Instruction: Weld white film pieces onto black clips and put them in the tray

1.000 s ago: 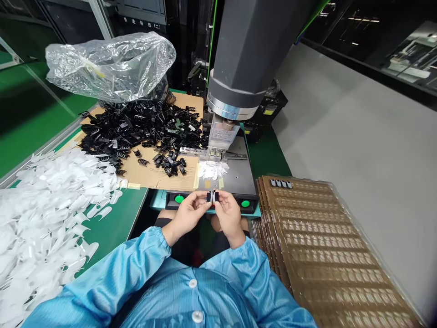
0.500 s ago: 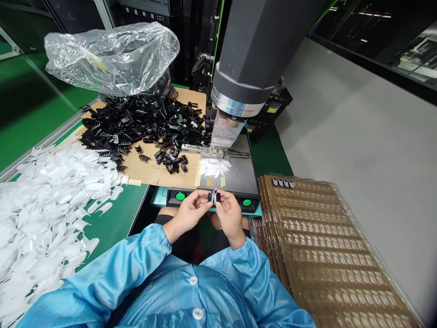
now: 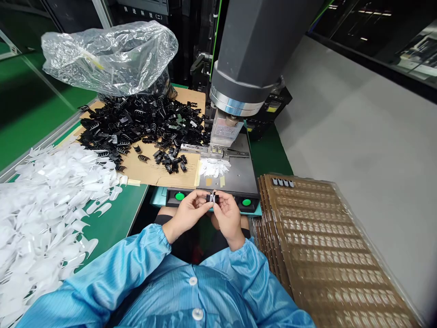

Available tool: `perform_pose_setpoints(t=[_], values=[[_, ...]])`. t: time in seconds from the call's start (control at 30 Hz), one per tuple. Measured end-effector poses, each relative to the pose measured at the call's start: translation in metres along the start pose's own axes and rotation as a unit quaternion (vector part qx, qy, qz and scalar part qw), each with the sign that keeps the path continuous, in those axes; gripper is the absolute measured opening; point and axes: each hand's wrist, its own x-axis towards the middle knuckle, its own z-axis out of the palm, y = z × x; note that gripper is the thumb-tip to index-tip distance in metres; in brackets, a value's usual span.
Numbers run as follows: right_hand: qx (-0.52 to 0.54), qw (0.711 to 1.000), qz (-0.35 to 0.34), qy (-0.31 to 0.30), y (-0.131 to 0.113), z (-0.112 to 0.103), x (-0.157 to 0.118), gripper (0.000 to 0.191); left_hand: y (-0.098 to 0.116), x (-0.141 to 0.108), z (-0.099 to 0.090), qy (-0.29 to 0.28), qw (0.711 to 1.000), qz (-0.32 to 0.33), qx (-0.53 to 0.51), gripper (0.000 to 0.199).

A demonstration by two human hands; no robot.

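My left hand (image 3: 191, 207) and my right hand (image 3: 228, 216) meet above my lap, in front of the machine base. Fingers and thumb of each are closed on small black plastic parts with pale edges. The left-hand black part (image 3: 208, 198) and the right-hand black part (image 3: 216, 199) are held against each other, and I cannot tell whether they are joined. Fingertips hide much of both. Just beyond my hands, a small heap of white plastic pieces (image 3: 214, 167) lies on the dark machine plate (image 3: 239, 175).
A machine head (image 3: 235, 100) rises over the plate, with green buttons (image 3: 180, 196) at the front corners. Black clips (image 3: 136, 118) cover cardboard under a clear bag (image 3: 112, 59). White pieces (image 3: 44, 214) are piled left. Stacked brown trays (image 3: 327, 246) stand right, the top one holding several parts.
The two parts between my fingertips have come closer together and tilted slightly. My hands stay in nearly the same place.
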Motion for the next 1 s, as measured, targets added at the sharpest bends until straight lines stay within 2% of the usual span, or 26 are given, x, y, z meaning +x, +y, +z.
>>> perform_pose_setpoints(t=[1.0], values=[[0.006,1.0,0.008,0.0,0.0004,0.001,-0.0048,0.031,0.0017,-0.0017,0.0017,0.018,0.999,0.006,0.031,0.039]])
